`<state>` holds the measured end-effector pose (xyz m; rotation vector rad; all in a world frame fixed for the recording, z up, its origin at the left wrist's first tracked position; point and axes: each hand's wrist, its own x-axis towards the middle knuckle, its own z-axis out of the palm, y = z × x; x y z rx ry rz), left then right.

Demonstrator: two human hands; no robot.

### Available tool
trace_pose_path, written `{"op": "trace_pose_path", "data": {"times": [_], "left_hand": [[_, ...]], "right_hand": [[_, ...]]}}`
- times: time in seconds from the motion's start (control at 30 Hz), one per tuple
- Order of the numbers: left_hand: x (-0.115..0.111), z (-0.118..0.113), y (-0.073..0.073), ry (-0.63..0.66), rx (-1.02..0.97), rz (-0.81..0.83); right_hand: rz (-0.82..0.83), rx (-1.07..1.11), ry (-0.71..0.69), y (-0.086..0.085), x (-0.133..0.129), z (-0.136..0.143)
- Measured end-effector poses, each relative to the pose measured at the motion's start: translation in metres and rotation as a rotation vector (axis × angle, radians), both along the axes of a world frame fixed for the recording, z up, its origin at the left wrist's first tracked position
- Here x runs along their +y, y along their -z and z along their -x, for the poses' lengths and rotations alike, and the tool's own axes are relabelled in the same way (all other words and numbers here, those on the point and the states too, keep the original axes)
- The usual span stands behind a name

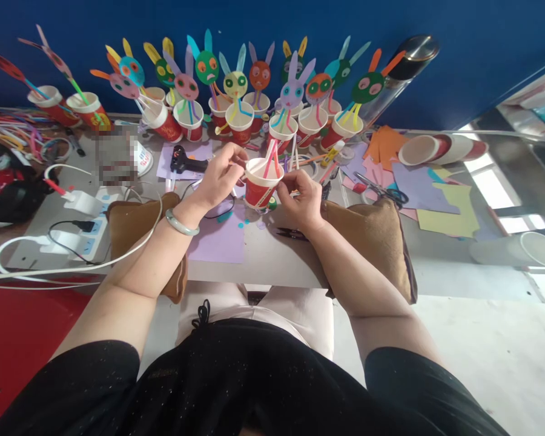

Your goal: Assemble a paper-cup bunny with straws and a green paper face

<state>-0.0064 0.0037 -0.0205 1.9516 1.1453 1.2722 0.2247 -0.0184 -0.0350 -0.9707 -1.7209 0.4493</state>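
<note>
A red and white paper cup (260, 192) stands upright in front of me, with pink and red straws (273, 158) in it. My left hand (223, 174) is at the cup's left rim, thumb and fingers closed on it. On the other side, my right hand (301, 197) has its fingers curled in against the cup's right side; its fingertips are partly hidden. Behind stand several similar cups with paper rabbit heads on straws, one with a lavender head (292, 95). A purple sheet (218, 239) lies below the left hand.
A black glue gun (188, 162) lies left of the cup. Scissors (384, 189) and coloured paper (447, 212) are at right, near stacked cups (442, 149). Brown cushions (367, 236) lie under the forearms. A white cable crosses the power strip (91, 239).
</note>
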Motion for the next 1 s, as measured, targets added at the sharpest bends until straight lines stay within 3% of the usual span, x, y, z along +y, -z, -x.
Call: {"op": "trace_pose_path", "data": {"times": [0.27, 0.5, 0.7, 1.0], "left_hand": [[-0.002, -0.005, -0.002, 0.022, 0.002, 0.014], [-0.007, -0.008, -0.012, 0.116, -0.152, 0.1], [-0.012, -0.01, -0.022, 0.228, -0.156, 0.242], [-0.01, -0.01, -0.019, 0.225, -0.182, 0.262]], "right_hand": [[-0.044, -0.048, -0.095, 0.002, -0.003, 0.003], [-0.037, -0.194, -0.184, 0.004, -0.004, -0.001], [-0.103, -0.328, -0.295, 0.004, -0.005, -0.002], [-0.088, -0.289, -0.265, 0.006, -0.009, -0.001]]}}
